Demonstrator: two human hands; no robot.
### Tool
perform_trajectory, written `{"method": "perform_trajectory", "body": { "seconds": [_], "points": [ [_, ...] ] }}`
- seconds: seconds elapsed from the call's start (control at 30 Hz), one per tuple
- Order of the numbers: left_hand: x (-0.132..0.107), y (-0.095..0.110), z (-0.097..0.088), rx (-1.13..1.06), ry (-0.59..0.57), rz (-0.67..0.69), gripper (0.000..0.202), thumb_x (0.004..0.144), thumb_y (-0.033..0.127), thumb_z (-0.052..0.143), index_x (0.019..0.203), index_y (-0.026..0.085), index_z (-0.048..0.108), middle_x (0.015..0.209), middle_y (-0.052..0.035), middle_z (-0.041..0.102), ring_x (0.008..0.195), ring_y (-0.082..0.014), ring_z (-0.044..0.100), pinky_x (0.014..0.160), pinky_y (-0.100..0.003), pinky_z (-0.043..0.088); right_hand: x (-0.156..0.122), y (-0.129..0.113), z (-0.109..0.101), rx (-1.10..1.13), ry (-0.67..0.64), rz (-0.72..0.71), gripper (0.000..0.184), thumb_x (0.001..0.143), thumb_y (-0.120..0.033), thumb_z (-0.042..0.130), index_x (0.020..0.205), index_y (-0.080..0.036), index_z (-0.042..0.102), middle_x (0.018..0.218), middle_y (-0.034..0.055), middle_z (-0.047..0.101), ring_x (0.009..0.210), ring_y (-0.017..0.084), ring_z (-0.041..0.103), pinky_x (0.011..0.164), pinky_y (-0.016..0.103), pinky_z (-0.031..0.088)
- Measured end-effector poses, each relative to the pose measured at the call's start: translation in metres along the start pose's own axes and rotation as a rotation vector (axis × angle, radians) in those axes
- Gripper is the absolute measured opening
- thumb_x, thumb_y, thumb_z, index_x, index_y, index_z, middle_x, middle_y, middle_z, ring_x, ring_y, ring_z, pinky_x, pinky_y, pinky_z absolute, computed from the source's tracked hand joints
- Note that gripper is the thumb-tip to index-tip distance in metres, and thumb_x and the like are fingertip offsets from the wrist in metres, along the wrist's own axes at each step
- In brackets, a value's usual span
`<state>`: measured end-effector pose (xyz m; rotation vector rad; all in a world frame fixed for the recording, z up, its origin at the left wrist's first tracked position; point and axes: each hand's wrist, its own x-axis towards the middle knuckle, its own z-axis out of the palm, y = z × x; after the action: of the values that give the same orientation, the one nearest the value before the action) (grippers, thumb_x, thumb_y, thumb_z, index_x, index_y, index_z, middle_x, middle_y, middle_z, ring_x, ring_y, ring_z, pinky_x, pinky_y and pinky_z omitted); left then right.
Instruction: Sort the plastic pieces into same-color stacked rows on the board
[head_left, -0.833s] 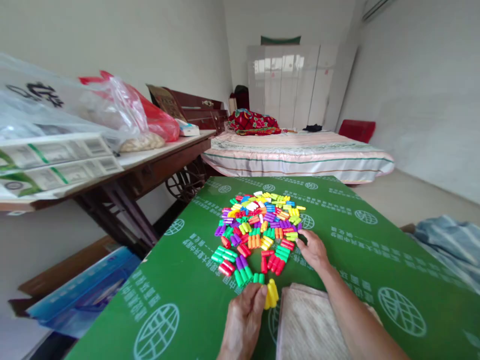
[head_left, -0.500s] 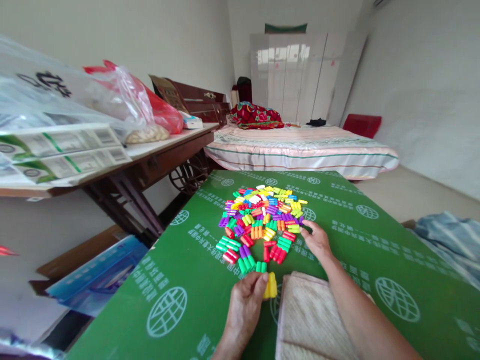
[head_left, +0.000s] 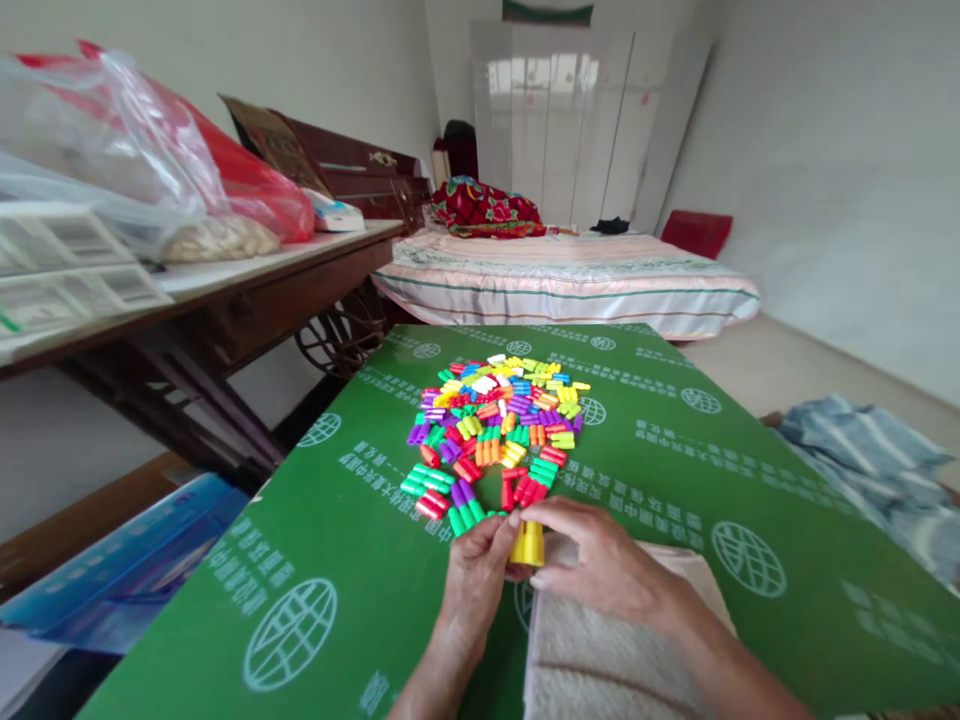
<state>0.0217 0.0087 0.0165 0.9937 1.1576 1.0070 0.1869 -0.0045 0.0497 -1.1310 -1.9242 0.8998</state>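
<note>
Nearest the camera, a beige ribbed towel (head_left: 592,650) lies flat on the green desk printed with white globes and lettering (head_left: 675,480), and the right forearm rests across it. Just beyond the towel's far edge, the two hands meet over a cluster of yellow plastic pegs (head_left: 529,545) that stands upright just off the desk's surface. The left hand (head_left: 474,578) is curled nearly closed, its thumb and forefinger pinching the cluster's left side. The right hand (head_left: 604,568) reaches in from the right with its fingers bent, the tips pressed on the cluster's top and right side, so both hands grip the same piece. Just past the fingertips begins a wide, flat heap of small coloured plastic pegs (head_left: 495,425) in red, green, purple, orange, yellow, blue and white; many are joined in short rows, and the nearest green and red rows lie just beside the yellow cluster. To the left of the desk, a flat blue box (head_left: 112,580) lies low by the floor. Above it, a dark wooden table (head_left: 300,290) carries a red plastic bag (head_left: 255,190) and a clear plastic bag (head_left: 112,130). On the right lies a crumpled blue striped cloth (head_left: 862,450). Farther off stands a bed with a pale striped cover (head_left: 570,285) and a red flowered quilt (head_left: 484,208) on it, with a glossy white wardrobe (head_left: 577,120) against the back wall.
</note>
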Motion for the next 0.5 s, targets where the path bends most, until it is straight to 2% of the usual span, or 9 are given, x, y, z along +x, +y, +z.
{"method": "perform_trajectory", "body": {
  "seconds": [0.13, 0.27, 0.37, 0.47, 0.5],
  "points": [
    [0.003, -0.001, 0.005, 0.013, -0.046, -0.025, 0.052, 0.064, 0.065, 0.072, 0.076, 0.015, 0.067, 0.066, -0.0014, 0.059, 0.061, -0.0145, 0.052, 0.056, -0.024, 0.046, -0.005, 0.0, 0.011, -0.027, 0.103, 0.01, 0.039, 0.075, -0.009, 0.063, 0.11, -0.025, 0.067, 0.111, 0.0013, 0.069, 0.1, 0.017, 0.064, 0.09, 0.029, 0.049],
    [0.008, -0.001, 0.007, 0.058, -0.07, -0.023, 0.052, 0.066, 0.067, 0.069, 0.076, 0.016, 0.068, 0.064, -0.0012, 0.058, 0.063, -0.0158, 0.053, 0.058, -0.026, 0.048, -0.011, 0.015, 0.005, -0.046, 0.156, -0.005, 0.038, 0.074, -0.01, 0.063, 0.108, -0.026, 0.068, 0.105, 0.0001, 0.069, 0.096, 0.015, 0.063, 0.087, 0.026, 0.05],
    [0.012, 0.003, 0.004, 0.174, -0.061, 0.041, 0.053, 0.067, 0.07, 0.066, 0.073, 0.017, 0.068, 0.062, -0.0023, 0.06, 0.064, -0.017, 0.055, 0.064, -0.026, 0.049, -0.018, 0.044, -0.018, -0.108, 0.285, 0.062, 0.036, 0.076, -0.014, 0.063, 0.11, -0.024, 0.067, 0.103, 0.0014, 0.07, 0.093, 0.015, 0.064, 0.082, 0.026, 0.051],
    [0.007, 0.016, 0.007, 0.238, -0.043, 0.079, 0.056, 0.06, 0.074, 0.068, 0.074, 0.019, 0.07, 0.061, -0.0033, 0.061, 0.063, -0.0185, 0.056, 0.064, -0.028, 0.051, -0.026, 0.087, -0.057, -0.285, 0.445, 0.229, 0.027, 0.081, -0.024, 0.06, 0.107, -0.023, 0.068, 0.104, 0.0038, 0.07, 0.09, 0.016, 0.066, 0.079, 0.028, 0.052],
    [0.0, 0.022, 0.011, 0.238, -0.03, 0.091, 0.053, 0.063, 0.071, 0.068, 0.077, 0.02, 0.071, 0.065, -0.0034, 0.064, 0.067, -0.0192, 0.058, 0.067, -0.028, 0.052, -0.029, 0.102, -0.071, -0.388, 0.495, 0.313, 0.025, 0.082, -0.026, 0.059, 0.105, -0.022, 0.068, 0.103, 0.0047, 0.071, 0.088, 0.017, 0.066, 0.078, 0.028, 0.052]
  ]
}}
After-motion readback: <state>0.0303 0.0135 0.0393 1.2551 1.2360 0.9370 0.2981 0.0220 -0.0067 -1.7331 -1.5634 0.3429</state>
